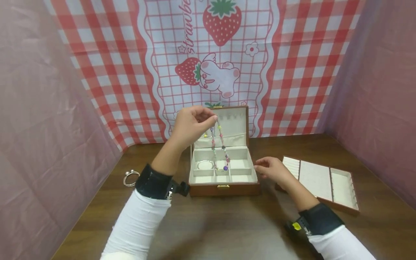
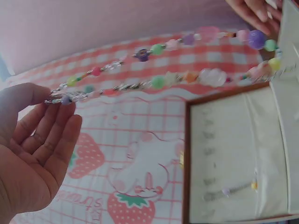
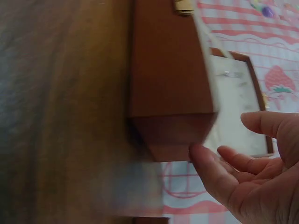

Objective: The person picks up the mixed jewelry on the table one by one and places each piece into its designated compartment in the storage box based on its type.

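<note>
Between the thumb and fingertips of my left hand [image 1: 192, 124] I pinch a beaded necklace [image 1: 225, 168], which hangs in a long loop over the open jewelry box [image 1: 208, 190]; I can't tell whether its lowest beads touch the compartments. A bracelet [image 1: 205, 161] lies in the back left compartment. My right hand [image 1: 274, 171] is at the box's right side, fingers loosely extended and parted. On the table [image 1: 201, 231], a divided tray [image 1: 315, 177] lies to the right and a silvery bangle [image 1: 128, 174] to the left.
</note>
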A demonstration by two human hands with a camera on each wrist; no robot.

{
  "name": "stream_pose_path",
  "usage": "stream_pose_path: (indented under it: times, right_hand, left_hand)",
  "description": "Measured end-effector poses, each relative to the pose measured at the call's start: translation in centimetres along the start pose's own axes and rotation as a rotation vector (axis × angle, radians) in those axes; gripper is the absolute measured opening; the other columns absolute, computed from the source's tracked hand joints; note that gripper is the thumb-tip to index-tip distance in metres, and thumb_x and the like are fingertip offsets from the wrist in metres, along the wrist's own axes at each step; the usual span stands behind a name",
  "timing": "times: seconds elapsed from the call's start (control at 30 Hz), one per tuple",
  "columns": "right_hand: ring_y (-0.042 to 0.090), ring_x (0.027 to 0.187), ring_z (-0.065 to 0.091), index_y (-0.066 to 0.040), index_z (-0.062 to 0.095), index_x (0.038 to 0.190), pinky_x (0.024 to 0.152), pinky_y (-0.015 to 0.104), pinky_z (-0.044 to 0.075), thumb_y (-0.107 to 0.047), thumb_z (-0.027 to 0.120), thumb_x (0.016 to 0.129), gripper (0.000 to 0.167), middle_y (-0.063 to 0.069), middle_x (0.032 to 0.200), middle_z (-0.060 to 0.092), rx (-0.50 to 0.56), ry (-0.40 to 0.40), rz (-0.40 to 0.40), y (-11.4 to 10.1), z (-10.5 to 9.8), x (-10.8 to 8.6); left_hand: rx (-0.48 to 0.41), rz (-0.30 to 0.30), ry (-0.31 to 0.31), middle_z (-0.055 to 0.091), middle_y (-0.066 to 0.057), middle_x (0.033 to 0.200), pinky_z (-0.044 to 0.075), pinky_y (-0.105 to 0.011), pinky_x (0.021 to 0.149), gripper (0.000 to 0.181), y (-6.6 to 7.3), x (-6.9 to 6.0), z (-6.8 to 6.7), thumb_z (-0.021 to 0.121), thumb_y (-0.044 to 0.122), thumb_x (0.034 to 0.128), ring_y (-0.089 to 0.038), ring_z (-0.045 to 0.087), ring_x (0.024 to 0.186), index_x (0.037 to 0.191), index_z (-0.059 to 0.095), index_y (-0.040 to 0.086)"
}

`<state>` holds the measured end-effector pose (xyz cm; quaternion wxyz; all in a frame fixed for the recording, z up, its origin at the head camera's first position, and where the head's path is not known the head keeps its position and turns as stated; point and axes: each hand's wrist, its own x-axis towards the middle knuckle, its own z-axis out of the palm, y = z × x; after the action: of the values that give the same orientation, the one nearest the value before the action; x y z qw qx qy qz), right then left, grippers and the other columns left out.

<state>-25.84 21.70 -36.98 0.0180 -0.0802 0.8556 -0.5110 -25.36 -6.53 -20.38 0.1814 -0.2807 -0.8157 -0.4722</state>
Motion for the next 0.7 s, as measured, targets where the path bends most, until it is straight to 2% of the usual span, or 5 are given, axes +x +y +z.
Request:
stream_pose_path:
  times: [0.13, 0.27, 0.37, 0.5, 0.7]
  right_hand:
    - [0.027, 0.081, 0.067, 0.021, 0.045, 0.127, 0.066, 0.037, 0.058, -0.004, 0.058, 0.093, 0.045, 0.035, 0.114, 0.059, 0.088, -0.042, 0.062, 0.7, 0.9, 0.1]
    - [0.023, 0.072, 0.066, 0.023, 0.043, 0.127, 0.061, 0.039, 0.059, 0.005, 0.055, 0.092, 0.041, 0.039, 0.114, 0.057, 0.12, -0.026, 0.095, 0.8, 1.5, 0.0]
    - [0.023, 0.069, 0.066, 0.022, 0.044, 0.126, 0.06, 0.04, 0.059, 0.007, 0.055, 0.091, 0.04, 0.039, 0.113, 0.057, 0.111, 0.003, 0.098, 0.6, 1.7, -0.1]
    - [0.024, 0.066, 0.066, 0.022, 0.047, 0.124, 0.059, 0.04, 0.059, 0.007, 0.056, 0.09, 0.038, 0.038, 0.109, 0.059, 0.073, 0.023, 0.086, 0.4, 1.8, -0.1]
    - [0.022, 0.066, 0.066, 0.021, 0.052, 0.12, 0.057, 0.038, 0.058, 0.006, 0.057, 0.09, 0.033, 0.034, 0.104, 0.063, 0.019, 0.036, 0.084, 0.4, 1.9, 0.0]
  left_hand:
    - [0.075, -0.027, 0.012, 0.069, -0.003, 0.078, 0.05, -0.027, 0.061, 0.012, -0.6, 1.9, 0.1, 0.07, 0.019, 0.0902, -0.016, 0.061, 0.071, 0.091, 0.073, 0.006]
    - [0.146, -0.091, -0.003, 0.07, -0.002, 0.084, 0.052, -0.026, 0.065, 0.015, -1.6, 3.4, 0.3, 0.07, 0.022, 0.0911, -0.015, 0.062, 0.076, 0.095, 0.073, 0.008]
    - [0.174, -0.127, -0.001, 0.07, -0.003, 0.088, 0.053, -0.027, 0.068, 0.016, -2.6, 4.4, 0.6, 0.07, 0.023, 0.0911, -0.015, 0.063, 0.078, 0.096, 0.073, 0.008]
    - [0.224, -0.14, 0.008, 0.071, -0.003, 0.088, 0.053, -0.026, 0.068, 0.016, -4.0, 5.8, 1.6, 0.071, 0.023, 0.0905, -0.015, 0.063, 0.078, 0.095, 0.074, 0.008]
    - [0.367, -0.137, 0.026, 0.073, -0.003, 0.09, 0.052, -0.025, 0.069, 0.018, -5.6, 7.9, 3.1, 0.07, 0.027, 0.0911, -0.013, 0.064, 0.077, 0.096, 0.075, 0.01]
